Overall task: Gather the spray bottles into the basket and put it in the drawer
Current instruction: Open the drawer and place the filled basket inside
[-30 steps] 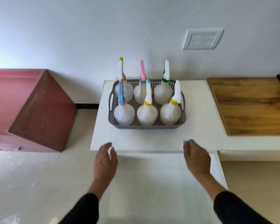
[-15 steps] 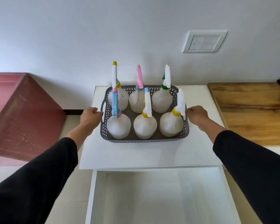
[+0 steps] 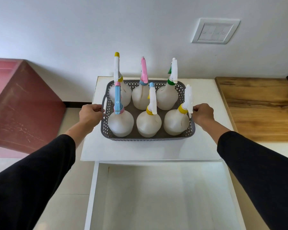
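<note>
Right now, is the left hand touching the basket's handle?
Touching. The head view shows the left hand with its fingers curled around the handle on the left side of the grey basket, with no gap between them.

Grey perforated plastic basket [image 3: 147,138]: matt, lattice walls. Six translucent white plastic spray bottles [image 3: 148,124]: smooth, faintly glossy; coloured plastic triggers. White laminate table top [image 3: 204,97]: smooth, slight sheen. Open white drawer [image 3: 165,196]: smooth, satin. Brown wooden board [image 3: 259,110]: visible grain. Black cloth sleeves [image 3: 263,176]: matt.
</note>
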